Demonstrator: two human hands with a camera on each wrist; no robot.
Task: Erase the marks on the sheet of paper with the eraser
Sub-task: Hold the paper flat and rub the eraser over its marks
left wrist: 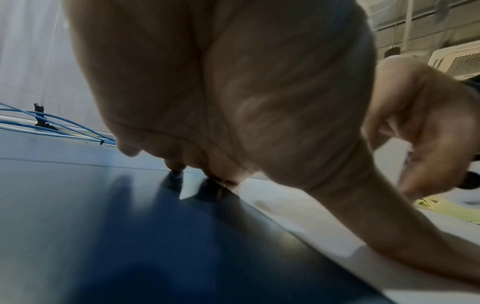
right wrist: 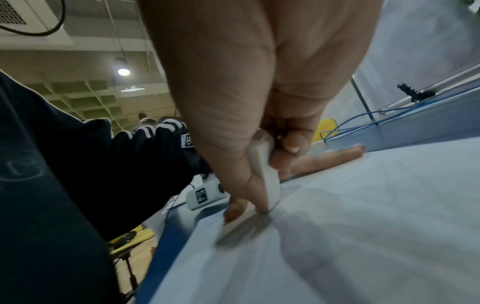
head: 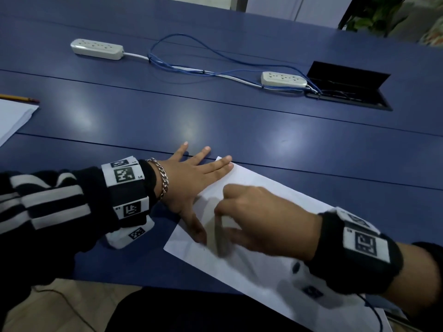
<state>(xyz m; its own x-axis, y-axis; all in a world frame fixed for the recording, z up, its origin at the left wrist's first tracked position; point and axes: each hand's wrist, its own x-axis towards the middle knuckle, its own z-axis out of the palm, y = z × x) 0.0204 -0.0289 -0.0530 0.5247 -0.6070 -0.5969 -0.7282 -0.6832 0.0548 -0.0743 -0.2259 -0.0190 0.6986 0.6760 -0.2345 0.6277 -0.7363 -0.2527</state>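
Note:
A white sheet of paper (head: pixel 282 195) lies at an angle on the blue table (head: pixel 119 121). My left hand (head: pixel 206 188) lies flat, fingers spread: the thumb (right wrist: pixel 233 211) and two fingertips press on the sheet, the other fingers rest on the table. My right hand (head: pixel 223 226) grips a white eraser (head: pixel 221 236) between thumb and fingers. The eraser (right wrist: pixel 265 170) stands on end with its lower tip on the paper (right wrist: pixel 363 216), close to the left thumb. It is blurred in the head view. Marks on the sheet are too faint to make out.
Two white power strips (head: pixel 97 49) (head: pixel 284 79) joined by blue cables (head: pixel 191 68) lie at the back. An open black cable hatch (head: pixel 350 89) sits at the back right. A pencil (head: pixel 19 98) and another paper stack (head: pixel 12 118) are at the far left. The table's near edge runs just below the sheet.

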